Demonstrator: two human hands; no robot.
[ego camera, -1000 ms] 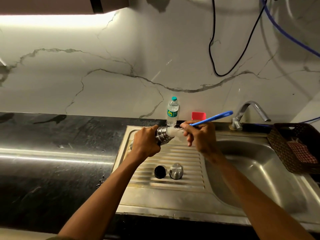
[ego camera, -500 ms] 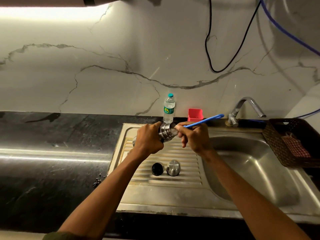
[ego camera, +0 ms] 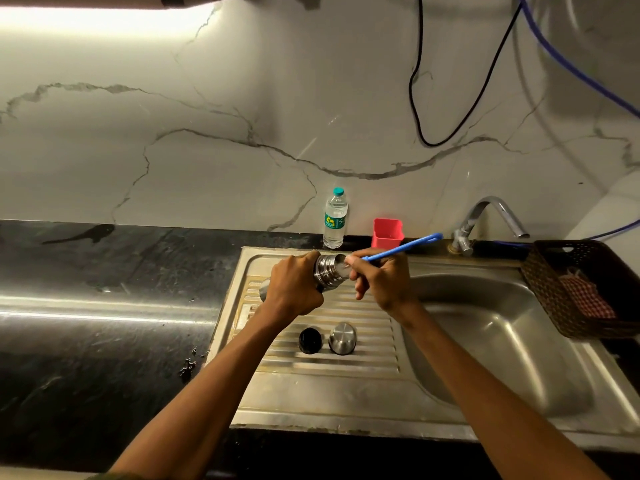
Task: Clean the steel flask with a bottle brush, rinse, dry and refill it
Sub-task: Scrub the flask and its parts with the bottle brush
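kitchen | steel sink [ego camera: 485, 341] | tap [ego camera: 485, 216] | black counter [ego camera: 104, 306]

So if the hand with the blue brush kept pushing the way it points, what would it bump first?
Probably the open mouth of the steel flask: the right hand points left at it, almost touching, with the blue brush apparently already going in. Depth is hard to judge.

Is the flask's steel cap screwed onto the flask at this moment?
No. The steel cap sits on the drainboard while the flask, held by the left hand, is open.
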